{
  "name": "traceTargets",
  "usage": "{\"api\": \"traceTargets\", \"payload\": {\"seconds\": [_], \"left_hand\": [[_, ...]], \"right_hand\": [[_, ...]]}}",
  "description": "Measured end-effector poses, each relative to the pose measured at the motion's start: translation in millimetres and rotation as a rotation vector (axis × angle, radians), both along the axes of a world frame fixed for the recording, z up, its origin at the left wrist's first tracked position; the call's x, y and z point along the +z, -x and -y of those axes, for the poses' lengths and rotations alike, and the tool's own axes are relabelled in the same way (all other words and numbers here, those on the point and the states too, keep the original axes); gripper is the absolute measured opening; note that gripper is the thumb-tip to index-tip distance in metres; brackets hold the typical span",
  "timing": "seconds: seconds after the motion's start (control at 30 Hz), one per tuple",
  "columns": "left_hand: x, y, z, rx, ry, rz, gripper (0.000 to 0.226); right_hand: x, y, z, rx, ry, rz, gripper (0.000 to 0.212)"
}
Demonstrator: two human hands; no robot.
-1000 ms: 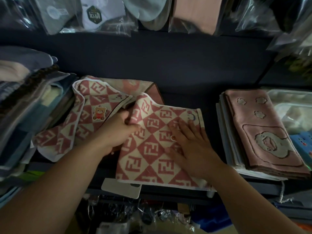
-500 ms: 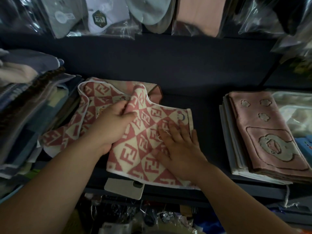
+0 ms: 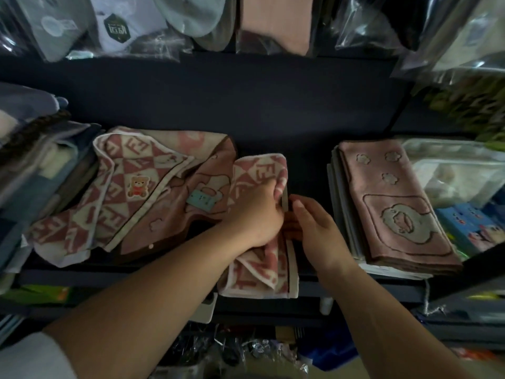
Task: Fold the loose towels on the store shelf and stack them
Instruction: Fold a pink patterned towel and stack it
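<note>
A pink-and-cream checked towel (image 3: 257, 272) lies folded into a narrow strip on the dark shelf (image 3: 262, 127), its near end hanging over the front edge. My left hand (image 3: 257, 214) grips the fold on top of it. My right hand (image 3: 314, 228) presses against its right edge, fingers together. To the left a second checked towel (image 3: 109, 192) with a bear patch lies loose and spread. It overlaps a brown-pink towel (image 3: 175, 214) with a blue tag.
A neat stack topped by a pink duck-pattern towel (image 3: 393, 203) sits at the right. Piled folded textiles (image 3: 30, 160) fill the left side. Bagged goods (image 3: 131, 26) hang overhead, and packaged items (image 3: 459, 173) lie at the far right.
The flat checked towel has been folded over from left to right into a narrow strip. My left hand moved right with the fold; my right hand shifted from on top to the right edge.
</note>
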State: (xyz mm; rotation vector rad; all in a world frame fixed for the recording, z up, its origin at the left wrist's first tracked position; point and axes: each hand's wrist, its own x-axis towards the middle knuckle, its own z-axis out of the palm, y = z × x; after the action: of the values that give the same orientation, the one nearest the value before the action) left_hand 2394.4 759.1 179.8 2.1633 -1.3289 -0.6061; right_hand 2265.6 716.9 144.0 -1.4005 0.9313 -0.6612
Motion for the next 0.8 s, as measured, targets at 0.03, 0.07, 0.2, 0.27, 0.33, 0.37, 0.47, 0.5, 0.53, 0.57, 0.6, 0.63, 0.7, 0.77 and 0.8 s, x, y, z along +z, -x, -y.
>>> {"api": "traceTargets", "payload": {"seconds": [0.03, 0.07, 0.2, 0.27, 0.33, 0.37, 0.47, 0.5, 0.53, 0.57, 0.6, 0.63, 0.7, 0.77, 0.8], "left_hand": [[-4, 4, 1, -0.015, -0.017, 0.003, 0.039], [-6, 6, 2, -0.03, -0.031, 0.009, 0.043], [2, 5, -4, -0.081, -0.09, -0.097, 0.059], [8, -2, -12, -0.074, -0.098, -0.136, 0.063], [8, -8, -21, -0.054, -0.018, -0.098, 0.061], [8, -11, -27, -0.052, 0.037, -0.048, 0.059], [-2, -13, -44, -0.13, 0.158, 0.253, 0.056], [-8, -13, -48, -0.191, 0.158, 0.353, 0.06], [-14, -11, -52, -0.256, 0.122, 0.419, 0.067], [-22, -10, -55, -0.302, 0.044, 0.445, 0.077], [-30, -8, -58, -0.326, -0.052, 0.452, 0.089], [-37, -6, -61, -0.33, -0.136, 0.461, 0.101], [-47, -2, -62, -0.3, -0.198, 0.502, 0.124], [-50, 0, -60, -0.27, -0.214, 0.523, 0.137], [-50, 1, -59, -0.259, -0.216, 0.528, 0.14]], "right_hand": [[0, 0, 1, 0.005, -0.01, 0.006, 0.022], [1, 0, 3, 0.003, -0.014, 0.001, 0.022], [5, -3, 7, -0.035, -0.032, -0.041, 0.022], [6, -4, 6, -0.039, -0.034, -0.042, 0.025], [7, -3, 7, -0.027, -0.043, -0.017, 0.034], [7, -2, 8, -0.014, -0.057, -0.011, 0.039], [4, -3, 13, 0.036, -0.018, -0.066, 0.043], [2, -4, 14, 0.05, 0.002, -0.082, 0.043], [1, -4, 16, 0.062, 0.017, -0.09, 0.043], [1, -4, 17, 0.074, 0.032, -0.104, 0.044], [1, -5, 18, 0.083, 0.061, -0.137, 0.045], [2, -5, 20, 0.081, 0.126, -0.202, 0.045], [4, -5, 25, 0.031, 0.37, -0.353, 0.041], [9, -9, 28, -0.005, 0.652, -0.415, 0.037], [12, -12, 29, 0.033, 0.765, -0.43, 0.037]]}}
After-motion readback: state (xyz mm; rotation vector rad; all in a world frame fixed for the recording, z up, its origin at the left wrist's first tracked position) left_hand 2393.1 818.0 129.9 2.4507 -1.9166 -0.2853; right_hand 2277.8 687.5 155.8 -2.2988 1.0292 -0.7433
